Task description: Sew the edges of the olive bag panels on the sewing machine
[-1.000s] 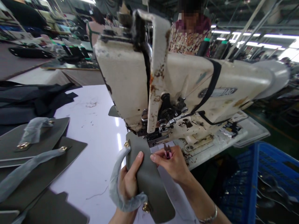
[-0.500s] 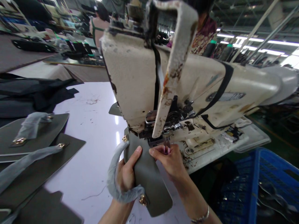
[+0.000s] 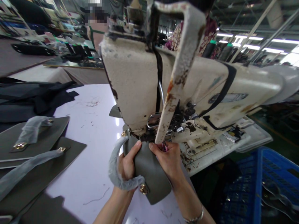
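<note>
Gripping a grey leather panel [image 3: 149, 174] at lower centre, beneath the sewing machine head [image 3: 140, 84]: left hand [image 3: 127, 168] fingers closed on its edge, right hand [image 3: 167, 161] fingers pinching something pink [image 3: 164, 147] (mostly hidden).

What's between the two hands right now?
In the head view, a grey bag flap lies between the left hand and the right hand, touching both.

There's the chipped, rust-streaked cream industrial sewing machine [image 3: 140, 81] looming over the white worktable [image 3: 88, 124]! Olive-grey leather panels [image 3: 35, 133] with gold clasps lie stacked at left, dark fabric [image 3: 30, 99] heaped behind them, a blue plastic crate [image 3: 263, 183] low on the right, and a co-worker's floral top [image 3: 207, 34] beyond the machine!
</note>
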A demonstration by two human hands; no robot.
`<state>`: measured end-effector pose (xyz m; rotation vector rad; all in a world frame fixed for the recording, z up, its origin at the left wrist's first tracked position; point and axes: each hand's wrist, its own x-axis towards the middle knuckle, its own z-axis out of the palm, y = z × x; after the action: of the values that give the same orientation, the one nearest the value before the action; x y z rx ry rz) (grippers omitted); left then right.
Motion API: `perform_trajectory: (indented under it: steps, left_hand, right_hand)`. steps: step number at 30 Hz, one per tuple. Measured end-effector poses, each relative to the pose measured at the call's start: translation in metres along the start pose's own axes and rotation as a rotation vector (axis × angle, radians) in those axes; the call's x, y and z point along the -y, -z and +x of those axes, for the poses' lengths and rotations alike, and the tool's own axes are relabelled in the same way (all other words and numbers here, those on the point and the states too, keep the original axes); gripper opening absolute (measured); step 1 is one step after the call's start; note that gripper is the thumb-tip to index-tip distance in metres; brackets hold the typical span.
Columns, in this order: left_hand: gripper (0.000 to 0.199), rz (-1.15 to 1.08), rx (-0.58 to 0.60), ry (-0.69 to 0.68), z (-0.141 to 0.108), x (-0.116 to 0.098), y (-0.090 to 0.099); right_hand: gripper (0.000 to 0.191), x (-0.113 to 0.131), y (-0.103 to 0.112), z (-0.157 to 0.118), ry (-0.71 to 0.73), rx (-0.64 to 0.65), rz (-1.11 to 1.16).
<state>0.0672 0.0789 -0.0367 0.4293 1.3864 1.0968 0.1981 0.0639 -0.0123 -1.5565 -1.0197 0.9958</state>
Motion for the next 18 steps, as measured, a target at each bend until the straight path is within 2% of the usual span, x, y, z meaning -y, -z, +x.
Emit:
perform_trajectory:
  steps: [3,5,13,18]
  left_hand:
    - [0.059,-0.030,0.072,0.126,-0.007,-0.006,0.000]
    - [0.059,-0.019,0.101,0.163,-0.010,-0.008,0.001]
    - [0.066,-0.011,0.064,0.089,-0.012,-0.014,-0.005]
    - [0.066,0.051,0.090,0.054,-0.010,-0.023,-0.005]
  right_hand:
    - [0.039,-0.001,-0.002,0.000,0.017,-0.017,-0.009]
    - [0.037,-0.002,-0.002,0.000,0.012,-0.016,-0.007]
    - [0.036,0.001,-0.004,0.000,0.015,-0.052,-0.031]
    - [0.039,0.002,-0.008,-0.001,0.020,-0.083,-0.034]
